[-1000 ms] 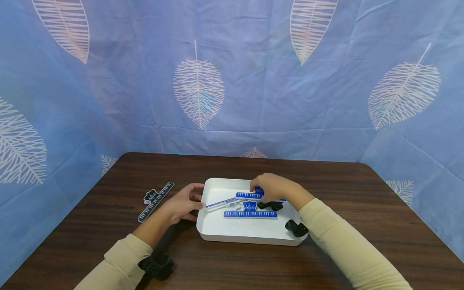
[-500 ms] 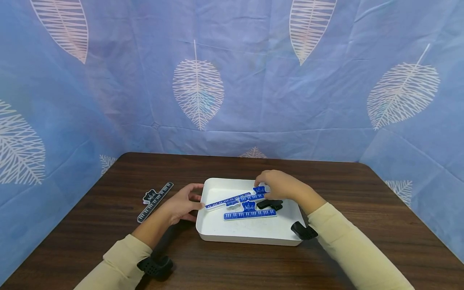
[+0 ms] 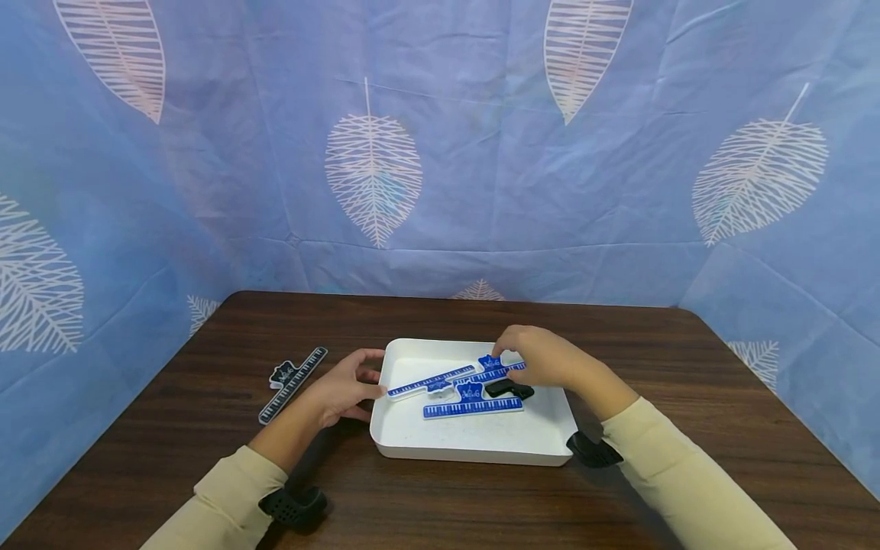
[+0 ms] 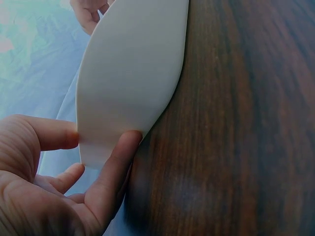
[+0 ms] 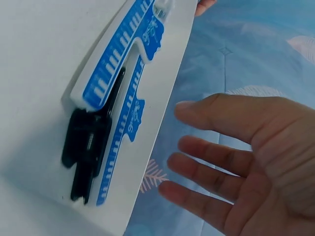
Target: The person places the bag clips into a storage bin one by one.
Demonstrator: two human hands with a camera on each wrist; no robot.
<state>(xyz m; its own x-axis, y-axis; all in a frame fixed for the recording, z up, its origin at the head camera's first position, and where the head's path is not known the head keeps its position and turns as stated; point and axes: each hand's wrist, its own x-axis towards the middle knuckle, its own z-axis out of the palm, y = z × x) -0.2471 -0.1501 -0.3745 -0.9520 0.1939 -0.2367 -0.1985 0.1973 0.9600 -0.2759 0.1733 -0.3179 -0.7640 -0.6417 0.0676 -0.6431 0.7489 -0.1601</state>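
A white tray (image 3: 474, 444) holds several clips with piano-key bars. Three are blue: a front clip (image 3: 473, 409), a back clip (image 3: 491, 374) and a slanting left clip (image 3: 412, 386). A black clip (image 3: 509, 390) lies on its side among them, partly over the back blue clip in the right wrist view. My left hand (image 3: 344, 387) touches the tray's left end from outside, thumb and fingers spread along the wall in the left wrist view. Above the tray's right back part, my right hand (image 3: 550, 357) has its fingers apart with nothing between them.
Another black piano-key clip (image 3: 294, 386) lies on the dark wooden table (image 3: 598, 504), left of the left hand. A blue cloth (image 3: 467, 191) with white leaf prints hangs behind the table. Black wrist straps show on both arms.
My right hand has drawn back to the right, away from the blue clips, uncovering the back one. The back clip's bar now slants. The left hand stays at the tray's end.
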